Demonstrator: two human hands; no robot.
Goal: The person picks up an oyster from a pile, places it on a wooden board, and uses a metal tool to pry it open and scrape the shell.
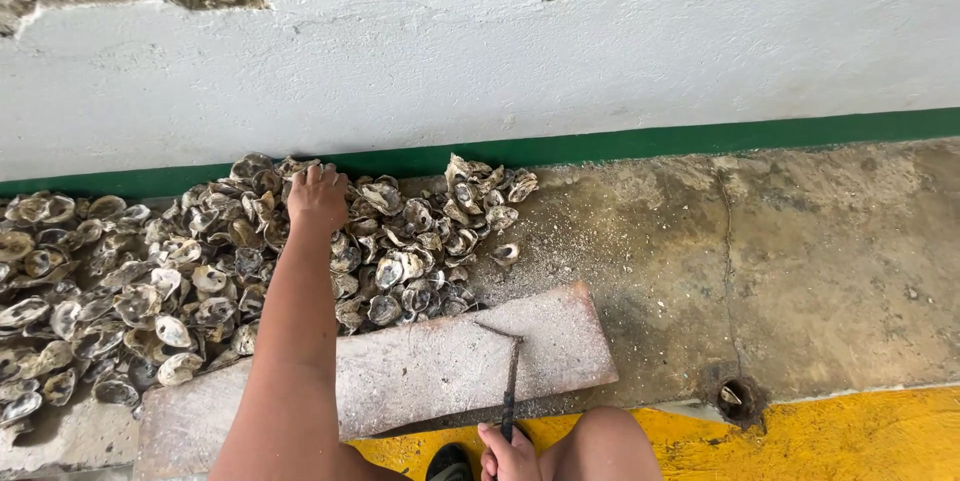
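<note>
My left hand (317, 197) reaches far forward into a heap of grey oyster shells (200, 261) piled against the wall, its fingers curled down onto the shells at the top of the pile. Whether it grips one I cannot tell. My right hand (508, 453) is at the bottom edge of the view, closed around the handle of a small dark hammer (509, 381). The hammer's head rests on a worn wooden board (420, 366) lying in front of the shells.
A white wall with a green stripe (650, 141) runs along the back. Rough concrete floor (800, 261) extends to the right, with a small hole (735, 399) near a yellow painted strip (850, 436). My knee (600, 446) and a dark shoe (448, 463) show below.
</note>
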